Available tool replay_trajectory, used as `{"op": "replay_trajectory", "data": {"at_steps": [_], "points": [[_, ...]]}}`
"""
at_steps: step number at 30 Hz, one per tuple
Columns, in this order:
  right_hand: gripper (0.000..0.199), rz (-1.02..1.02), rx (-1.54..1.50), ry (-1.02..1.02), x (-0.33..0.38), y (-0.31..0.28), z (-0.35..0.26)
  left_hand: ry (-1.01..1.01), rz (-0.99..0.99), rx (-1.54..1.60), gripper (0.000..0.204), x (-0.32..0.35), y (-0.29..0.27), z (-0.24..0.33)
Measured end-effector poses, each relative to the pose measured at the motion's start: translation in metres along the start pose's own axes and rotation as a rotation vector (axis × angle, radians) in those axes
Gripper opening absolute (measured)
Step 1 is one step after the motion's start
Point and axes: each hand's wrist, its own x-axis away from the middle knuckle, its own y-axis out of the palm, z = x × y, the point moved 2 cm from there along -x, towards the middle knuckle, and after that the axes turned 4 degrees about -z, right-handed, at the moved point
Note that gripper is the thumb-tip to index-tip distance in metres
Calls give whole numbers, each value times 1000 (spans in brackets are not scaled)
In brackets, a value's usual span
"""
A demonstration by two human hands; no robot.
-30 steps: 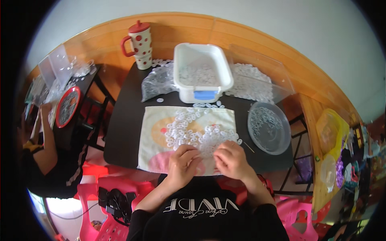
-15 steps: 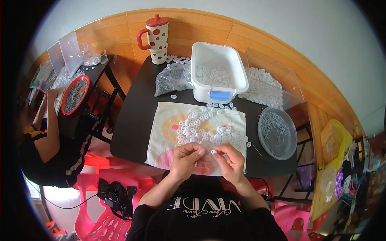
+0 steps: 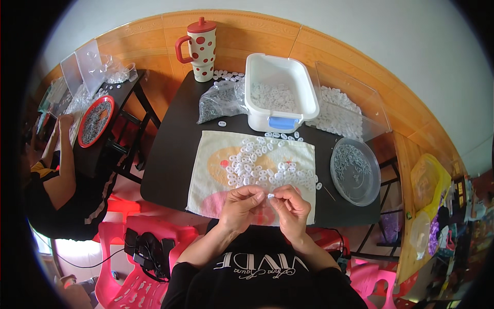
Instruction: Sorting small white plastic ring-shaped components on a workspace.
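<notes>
Both my hands are brought together over the near edge of a patterned towel [image 3: 200, 193]. In my right hand [image 3: 290, 208] a small white plastic piece [image 3: 270, 195] is pinched between thumb and forefinger. My left hand [image 3: 241, 208] is closed in a pinch right beside that piece; whatever its fingertips hold is too small to make out. Many white oval pieces with dark holes [image 3: 247, 167] lie spread over the towel just beyond my fingers.
A white tub [image 3: 309, 103] of white pieces stands behind the towel, beside a bag of grey parts [image 3: 213, 105] and a dotted tumbler [image 3: 202, 51]. A round clear dish [image 3: 368, 190] with small grey parts sits right. Another person [image 3: 62, 170] works at the left table.
My right hand has moved slightly left with the white piece, closing the gap to my left fingertips. The items on the table have stayed put.
</notes>
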Motion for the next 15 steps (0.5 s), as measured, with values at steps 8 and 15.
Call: {"op": "replay_trajectory", "data": {"at_steps": [8, 15], "points": [[12, 8, 91, -75, 1, 1, 1, 3, -7, 26, 12, 1, 2, -3], [13, -7, 102, -92, 3, 1, 3, 4, 11, 61, 12, 2, 6, -3]]}}
